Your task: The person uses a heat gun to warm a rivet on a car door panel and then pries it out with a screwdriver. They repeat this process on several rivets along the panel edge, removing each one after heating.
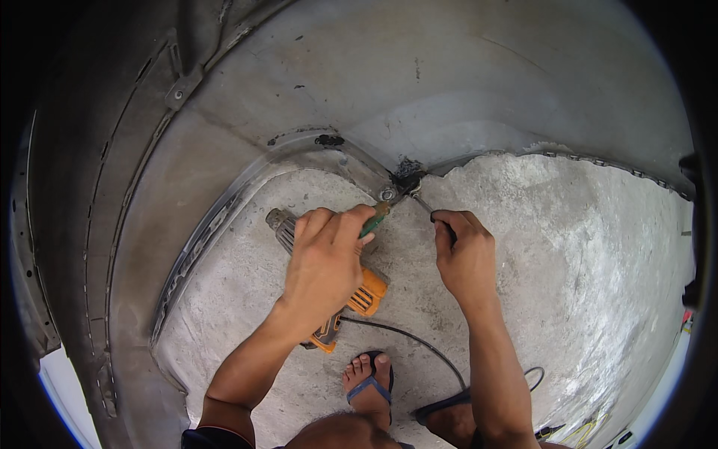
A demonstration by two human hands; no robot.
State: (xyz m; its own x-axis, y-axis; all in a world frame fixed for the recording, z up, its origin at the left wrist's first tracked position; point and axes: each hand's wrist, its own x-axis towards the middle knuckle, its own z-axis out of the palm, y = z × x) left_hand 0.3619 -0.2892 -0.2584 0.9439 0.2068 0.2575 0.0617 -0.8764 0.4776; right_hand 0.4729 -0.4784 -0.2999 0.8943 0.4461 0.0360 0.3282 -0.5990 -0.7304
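Observation:
My left hand (323,251) is closed round the green handle of a screwdriver (378,215). My right hand (467,251) grips the dark handle of a second slim, screwdriver-like tool (424,203). Both shafts angle in from opposite sides to a blackened joint (407,179) on the edge of a large grey metal panel (479,90). Their tips are too small and dark to tell exactly what they touch. Close to the left shaft, a round bolt or hole (387,194) shows in the curved metal flange (299,146).
On the concrete floor (568,284), partly under my left hand, lies an orange and grey power tool (366,292) resembling a heat gun. Its black cord (419,338) runs between my sandalled feet (370,385). The panel's edge curves round jaggedly, and yellow wire (580,432) lies at the lower right.

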